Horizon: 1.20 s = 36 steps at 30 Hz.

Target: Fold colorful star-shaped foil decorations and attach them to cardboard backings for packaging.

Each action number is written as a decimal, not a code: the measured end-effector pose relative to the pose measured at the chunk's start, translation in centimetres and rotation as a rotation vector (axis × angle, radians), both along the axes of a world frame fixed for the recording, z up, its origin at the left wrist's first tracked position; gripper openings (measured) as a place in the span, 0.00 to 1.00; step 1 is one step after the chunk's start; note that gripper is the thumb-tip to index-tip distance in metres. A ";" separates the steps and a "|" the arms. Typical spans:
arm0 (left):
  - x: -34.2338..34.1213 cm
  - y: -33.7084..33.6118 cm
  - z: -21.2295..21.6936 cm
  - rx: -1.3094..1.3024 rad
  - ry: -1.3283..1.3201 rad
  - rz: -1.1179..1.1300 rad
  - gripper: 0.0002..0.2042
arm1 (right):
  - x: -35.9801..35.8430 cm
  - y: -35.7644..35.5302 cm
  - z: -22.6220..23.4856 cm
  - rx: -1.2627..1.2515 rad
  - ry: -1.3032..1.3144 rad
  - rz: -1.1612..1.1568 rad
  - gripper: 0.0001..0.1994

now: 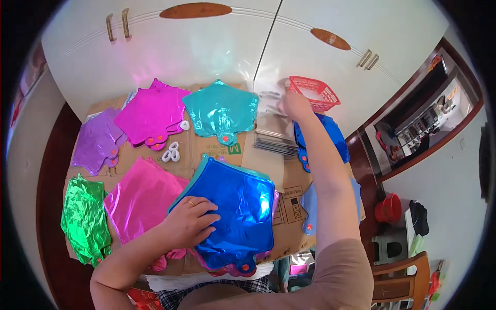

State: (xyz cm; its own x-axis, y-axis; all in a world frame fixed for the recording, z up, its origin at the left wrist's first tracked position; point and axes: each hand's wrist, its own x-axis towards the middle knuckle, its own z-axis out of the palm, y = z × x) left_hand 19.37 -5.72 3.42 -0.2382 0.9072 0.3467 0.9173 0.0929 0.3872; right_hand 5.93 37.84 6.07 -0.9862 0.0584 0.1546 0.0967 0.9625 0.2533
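Observation:
Flat star-shaped foil balloons lie in piles by colour. My left hand (194, 219) rests on the blue foil balloon (240, 206) on top of the nearest pile, fingers spread over its left side; other colours peek out beneath. Farther off, my right hand (298, 105) is at the left end of a red plastic basket (330, 96), above a stack of clear plastic bags (274, 138). Its fingertips are blurred and partly hidden, so I cannot make out whether they grip anything. Left of the near pile lies a pink foil balloon (144, 194), partly under my left forearm.
On the cardboard (194, 173) are teal (222, 111), magenta (150, 111), purple (95, 142) and green (85, 217) foil balloons. White ribbon rolls (171, 152) sit mid-table. More blue balloons (330, 135) lie right of the bags. A white cabinet (170, 46) stands behind; a wooden chair (408, 281) at right.

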 end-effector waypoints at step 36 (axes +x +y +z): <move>4.0 12.8 2.1 0.100 -0.127 -0.211 0.09 | 32.9 -6.9 -5.6 -0.742 0.330 -0.644 0.17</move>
